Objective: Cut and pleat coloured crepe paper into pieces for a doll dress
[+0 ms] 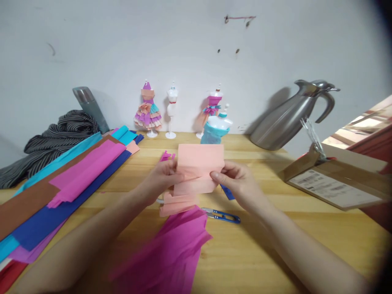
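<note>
1. Left hand: grip closed, thumb in front, pinching the left side of a peach sheet.
2. Right hand: grip closed, thumb on the front face and fingers behind, at the same sheet's right side.
3. The peach sheet is held up over the middle of the counter, between its far and near edges; a crease runs across its lower part.
4. Peach strips lie just below the sheet, toward the near edge. Overlapping them is a pink sheet, which extends toward the near edge; its lower left part is blurred.
5. Snips with blue handles lie right of the strips, beside the pink sheet. A blue scrap shows near the right hand; pink scraps lie beyond the left.
6. Along the far edge: a doll form in a tiered dress, a white doll form, and a doll form with a pink top. A light blue wrapped form stands in front of the last.
7. Far right corner: metal jug. Right edge: cardboard box.
8. Left side: layered coloured paper. Far left corner: striped cloth and a bottle.
</note>
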Action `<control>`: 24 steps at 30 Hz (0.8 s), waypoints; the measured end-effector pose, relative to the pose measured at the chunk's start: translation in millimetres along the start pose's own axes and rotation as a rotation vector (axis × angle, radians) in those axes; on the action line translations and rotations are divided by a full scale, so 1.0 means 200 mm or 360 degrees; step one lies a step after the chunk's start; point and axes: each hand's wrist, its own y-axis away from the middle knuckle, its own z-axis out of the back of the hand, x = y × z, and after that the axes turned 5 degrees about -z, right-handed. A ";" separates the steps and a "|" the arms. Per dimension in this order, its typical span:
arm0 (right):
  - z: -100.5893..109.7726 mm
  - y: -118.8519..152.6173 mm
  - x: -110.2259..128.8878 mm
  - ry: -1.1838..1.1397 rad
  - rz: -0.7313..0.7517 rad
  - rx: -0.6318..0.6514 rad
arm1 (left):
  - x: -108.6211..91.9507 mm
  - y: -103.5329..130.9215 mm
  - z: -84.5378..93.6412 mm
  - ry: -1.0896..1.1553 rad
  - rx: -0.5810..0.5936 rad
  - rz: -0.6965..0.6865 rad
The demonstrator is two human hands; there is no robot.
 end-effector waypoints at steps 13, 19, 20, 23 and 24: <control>-0.01 0.02 -0.09 0.0348 0.0465 -0.0184 | 0.03 -0.01 0.00 0.0100 -0.0120 -0.0235; 0.01 0.00 -0.03 0.0091 0.0288 0.0049 | -0.01 -0.01 0.07 0.0108 -0.0151 -0.0152; 0.02 0.00 -0.02 0.0085 0.0313 0.0051 | -0.02 -0.01 0.08 0.0163 -0.0147 -0.0123; 0.03 -0.01 0.01 0.0216 0.0493 -0.0004 | -0.03 -0.03 0.10 0.0362 -0.0125 -0.0021; 0.04 -0.01 0.01 0.0291 0.0549 -0.0022 | -0.02 -0.03 0.10 0.0392 -0.0106 0.0006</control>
